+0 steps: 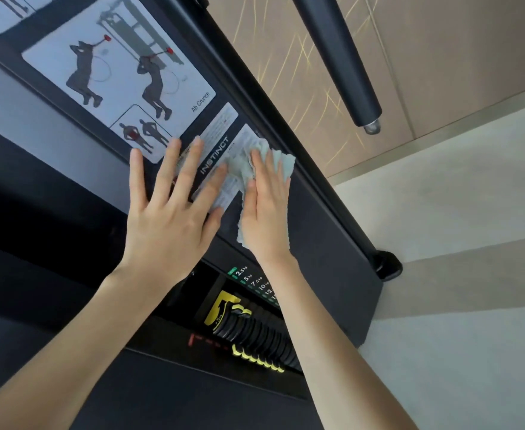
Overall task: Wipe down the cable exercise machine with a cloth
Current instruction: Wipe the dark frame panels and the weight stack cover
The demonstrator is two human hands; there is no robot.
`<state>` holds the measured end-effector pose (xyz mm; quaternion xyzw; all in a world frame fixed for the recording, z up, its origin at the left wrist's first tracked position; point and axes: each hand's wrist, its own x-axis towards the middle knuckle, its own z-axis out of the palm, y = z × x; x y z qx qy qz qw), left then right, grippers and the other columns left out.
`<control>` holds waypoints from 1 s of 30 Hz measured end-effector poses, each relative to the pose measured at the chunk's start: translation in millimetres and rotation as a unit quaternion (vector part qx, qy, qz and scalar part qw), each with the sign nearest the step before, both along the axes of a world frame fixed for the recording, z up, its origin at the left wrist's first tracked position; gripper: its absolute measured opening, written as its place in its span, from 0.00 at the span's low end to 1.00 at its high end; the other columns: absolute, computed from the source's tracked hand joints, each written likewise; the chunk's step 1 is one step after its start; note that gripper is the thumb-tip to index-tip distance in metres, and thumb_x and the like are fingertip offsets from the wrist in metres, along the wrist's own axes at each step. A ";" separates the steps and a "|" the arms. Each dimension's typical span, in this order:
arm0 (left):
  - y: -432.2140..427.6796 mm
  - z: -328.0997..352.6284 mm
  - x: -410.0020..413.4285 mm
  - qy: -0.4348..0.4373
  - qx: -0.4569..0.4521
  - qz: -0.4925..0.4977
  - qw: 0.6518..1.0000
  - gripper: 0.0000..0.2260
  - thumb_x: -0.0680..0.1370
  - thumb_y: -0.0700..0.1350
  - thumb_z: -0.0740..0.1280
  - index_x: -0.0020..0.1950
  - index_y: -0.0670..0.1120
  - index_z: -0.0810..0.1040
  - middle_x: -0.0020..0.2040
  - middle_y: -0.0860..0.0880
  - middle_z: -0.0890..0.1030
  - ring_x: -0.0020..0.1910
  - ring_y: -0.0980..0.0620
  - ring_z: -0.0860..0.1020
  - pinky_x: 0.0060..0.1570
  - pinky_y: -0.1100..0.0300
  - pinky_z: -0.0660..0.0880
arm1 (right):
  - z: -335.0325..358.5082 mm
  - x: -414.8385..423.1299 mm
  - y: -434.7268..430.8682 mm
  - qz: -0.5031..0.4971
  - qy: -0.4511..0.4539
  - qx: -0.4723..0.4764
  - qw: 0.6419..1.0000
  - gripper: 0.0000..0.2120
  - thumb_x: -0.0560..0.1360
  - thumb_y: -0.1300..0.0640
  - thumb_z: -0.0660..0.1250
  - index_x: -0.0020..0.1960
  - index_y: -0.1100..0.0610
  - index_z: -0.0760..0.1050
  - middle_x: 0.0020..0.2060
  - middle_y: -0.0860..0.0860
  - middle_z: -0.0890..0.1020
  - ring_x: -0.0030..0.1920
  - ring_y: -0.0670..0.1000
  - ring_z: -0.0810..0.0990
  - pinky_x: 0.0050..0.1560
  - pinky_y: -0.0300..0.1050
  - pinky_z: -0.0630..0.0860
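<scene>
While the black exercise machine (323,237) fills the view, the left hand (168,212) lies flat on its panel, fingers spread wide, and the right hand (265,209) presses straight fingers on the pale green cloth (287,161), which covers part of a small label (245,140).

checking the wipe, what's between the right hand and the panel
The pale cloth, pressed under the right hand against the black panel; head view.

I'm in a gym. I face a black machine (326,243) bearing an "Ab Crunch" chart (121,72). Below the chart sits a weight stack (255,333) marked in kg. Right of the chart, a bar (335,57) hangs before beige wall panels (441,57).
</scene>
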<state>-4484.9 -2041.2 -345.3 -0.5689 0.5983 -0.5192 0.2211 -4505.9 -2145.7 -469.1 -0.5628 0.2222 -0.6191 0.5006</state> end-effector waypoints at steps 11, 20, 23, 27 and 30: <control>3.3 -57.3 0.8 0.000 0.031 0.026 0.999 0.21 0.84 0.51 0.54 0.76 0.46 0.64 0.77 0.37 0.59 0.75 0.35 0.55 0.72 0.35 0.42 | -125.4 -0.3 -0.7 -0.040 -0.043 0.189 0.980 0.21 0.81 0.56 0.49 0.72 0.56 0.65 0.68 0.51 0.70 0.68 0.51 0.67 0.67 0.59 0.66; 1.7 -74.2 3.5 -0.006 0.038 0.017 0.999 0.21 0.84 0.50 0.55 0.76 0.47 0.65 0.77 0.38 0.59 0.75 0.36 0.56 0.72 0.36 0.40 | -97.1 1.9 -9.5 -0.010 -0.013 -0.013 1.000 0.23 0.84 0.53 0.46 0.76 0.60 0.59 0.75 0.58 0.61 0.76 0.58 0.54 0.71 0.65 0.54; 0.9 -74.8 2.9 -0.009 0.034 0.017 0.999 0.21 0.84 0.50 0.55 0.76 0.47 0.64 0.77 0.38 0.60 0.75 0.36 0.56 0.72 0.38 0.37 | -145.8 -0.8 -8.3 -0.022 -0.025 0.038 0.999 0.20 0.84 0.58 0.49 0.75 0.57 0.60 0.74 0.55 0.64 0.76 0.50 0.56 0.72 0.63 0.56; 1.6 -74.8 1.8 -0.020 0.031 0.023 0.999 0.21 0.84 0.50 0.55 0.76 0.48 0.64 0.77 0.38 0.59 0.75 0.36 0.54 0.72 0.39 0.36 | -202.6 -7.4 -2.6 -0.033 -0.031 0.127 0.991 0.22 0.84 0.63 0.50 0.73 0.45 0.62 0.70 0.40 0.64 0.70 0.36 0.57 0.71 0.50 0.59; 1.2 -74.7 1.5 -0.022 0.038 0.026 0.999 0.21 0.84 0.50 0.56 0.76 0.48 0.64 0.77 0.38 0.59 0.75 0.36 0.54 0.72 0.40 0.35 | -246.3 -6.3 7.9 -0.009 -0.029 0.229 0.973 0.20 0.84 0.56 0.50 0.74 0.45 0.62 0.71 0.35 0.61 0.73 0.41 0.58 0.74 0.54 0.58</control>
